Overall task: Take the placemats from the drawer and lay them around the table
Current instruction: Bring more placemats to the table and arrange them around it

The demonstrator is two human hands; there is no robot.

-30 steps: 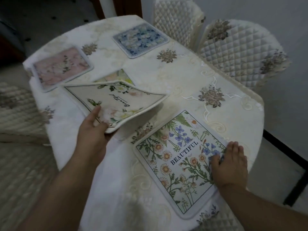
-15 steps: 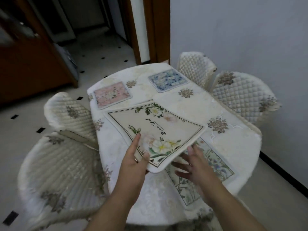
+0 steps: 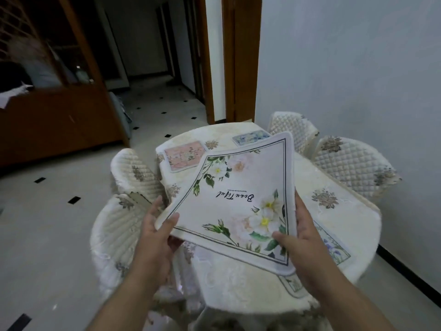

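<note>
I hold a white placemat with white flowers and the word "Beautiful" (image 3: 241,199) in the air above the table (image 3: 334,218), tilted up toward me. My left hand (image 3: 157,232) grips its near left corner, thumb on top. My right hand (image 3: 300,244) grips its near right edge, thumb on the printed face. On the cloth lie a pink placemat (image 3: 183,155) at the far left, a blue placemat (image 3: 250,137) at the far end, and a wildflower placemat (image 3: 331,247) at the near right, mostly hidden by the held one and my right hand.
Quilted cream chairs stand around the table: two on the left (image 3: 133,173) (image 3: 114,230) and two on the right against the wall (image 3: 355,166) (image 3: 293,130). A wooden cabinet (image 3: 59,115) stands at the far left. Tiled floor leads to a doorway (image 3: 214,68) behind the table.
My right hand left the wildflower placemat and took hold of the white one. Both hands raised and turned it. The view lifted and pulled back from the table.
</note>
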